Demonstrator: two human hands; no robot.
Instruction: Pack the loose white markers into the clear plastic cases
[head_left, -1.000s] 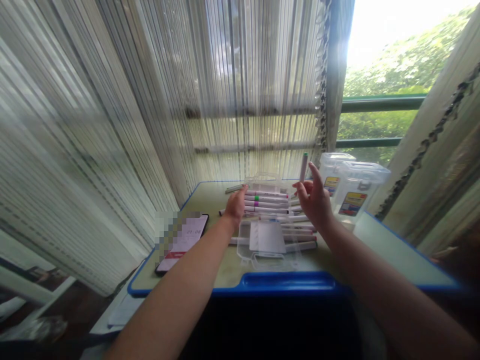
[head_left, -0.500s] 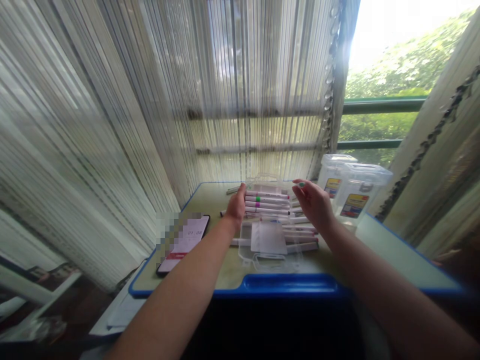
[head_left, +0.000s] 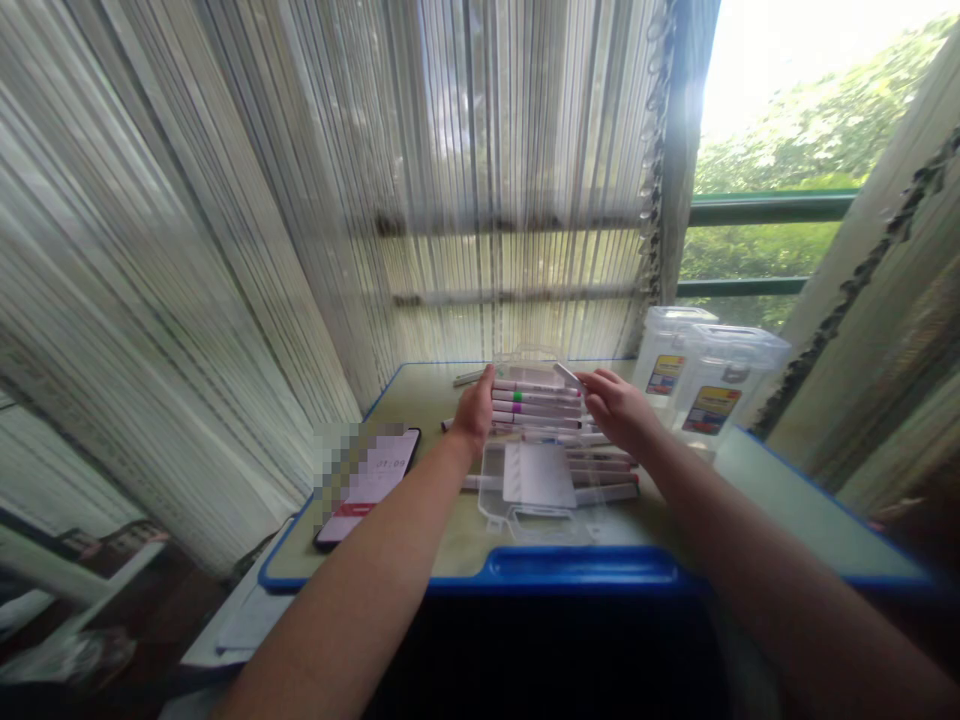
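A white marker (head_left: pixel 568 376) is pinched in my right hand (head_left: pixel 619 408), its far end tilted up to the left over the row of markers. My left hand (head_left: pixel 474 412) is closed on the left side of an open clear plastic case (head_left: pixel 491 490), its thumb up by the markers' ends. Inside the case lies a row of white markers (head_left: pixel 536 410), some with green or purple bands. The case's lid lies folded toward me, with a white card (head_left: pixel 536 475) in it. More loose markers (head_left: pixel 607 492) stick out to the right, from under the lid.
A phone (head_left: pixel 367 490) showing a timer lies at the table's left. Two clear lidded containers (head_left: pixel 712 400) with labels stand at the right. The table (head_left: pixel 780 520) has a blue edge and a blue front tray groove (head_left: pixel 581 567). String curtains (head_left: pixel 480 150) hang behind.
My right hand has moved slightly left and down and turned, so the marker it holds now shows lengthwise over the row. My left hand stays at the case.
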